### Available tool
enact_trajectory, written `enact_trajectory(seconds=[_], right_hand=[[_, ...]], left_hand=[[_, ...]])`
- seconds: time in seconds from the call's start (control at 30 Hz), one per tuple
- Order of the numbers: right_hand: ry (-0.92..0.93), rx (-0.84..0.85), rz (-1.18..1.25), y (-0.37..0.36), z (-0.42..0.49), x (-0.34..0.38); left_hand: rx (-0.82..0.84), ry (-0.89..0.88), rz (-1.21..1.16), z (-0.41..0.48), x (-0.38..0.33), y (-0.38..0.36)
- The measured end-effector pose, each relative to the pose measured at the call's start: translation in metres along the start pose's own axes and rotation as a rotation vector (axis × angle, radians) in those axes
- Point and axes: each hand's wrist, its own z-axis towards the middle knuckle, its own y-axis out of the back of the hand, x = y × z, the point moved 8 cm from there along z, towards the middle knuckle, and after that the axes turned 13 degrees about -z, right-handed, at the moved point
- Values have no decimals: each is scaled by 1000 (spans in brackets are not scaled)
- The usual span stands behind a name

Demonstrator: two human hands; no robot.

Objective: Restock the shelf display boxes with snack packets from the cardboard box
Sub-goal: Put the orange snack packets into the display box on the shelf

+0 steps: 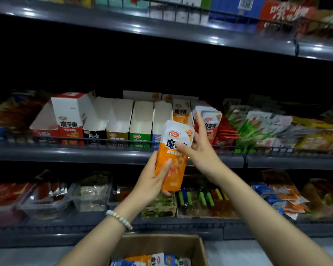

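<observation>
An orange and white snack packet (173, 156) is held upright in front of the middle shelf. My left hand (152, 179) grips its lower half, thumb across the front. My right hand (200, 144) pinches the packet's upper right part with thumb on the front, index finger pointing up. Behind it stands a row of display boxes: a red one (69, 120), a black one (95, 123), a gold one (118, 121), a green one (141, 123), a blue one (160, 120) and an orange one (181, 112) holding a packet. The cardboard box (161, 246) with several packets sits below.
A wire rail (104, 142) runs along the middle shelf's front edge. Red, green and yellow packets (258, 127) lie piled on that shelf to the right. The lower shelf holds clear trays (46, 198) and more snacks. An upper shelf (161, 31) overhangs above.
</observation>
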Motion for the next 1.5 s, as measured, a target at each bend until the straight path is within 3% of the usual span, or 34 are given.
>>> enact_trajectory(seconds=[0.13, 0.33, 0.63, 0.77, 0.87, 1.03, 1.17, 1.5], right_hand=[[6, 246, -183, 15, 24, 32], [-34, 311, -291, 31, 54, 49], [-22, 187, -242, 72, 101, 45], [-45, 36, -243, 105, 120, 23], [-39, -79, -281, 131, 136, 9], [-108, -179, -378, 151, 171, -25], [-48, -157, -537, 136, 198, -34], [-82, 49, -816, 83, 233, -84]], left_hand=[[46, -36, 46, 9, -26, 0], [113, -136, 136, 37, -62, -5], [127, -182, 167, 89, -90, -10], [-27, -122, 232, 130, -76, 16], [-149, -166, 465, 152, -72, 39], [-94, -153, 903, 189, -49, 40], [-88, -197, 1067, 211, -35, 36], [-50, -249, 1073, 221, -4, 28]])
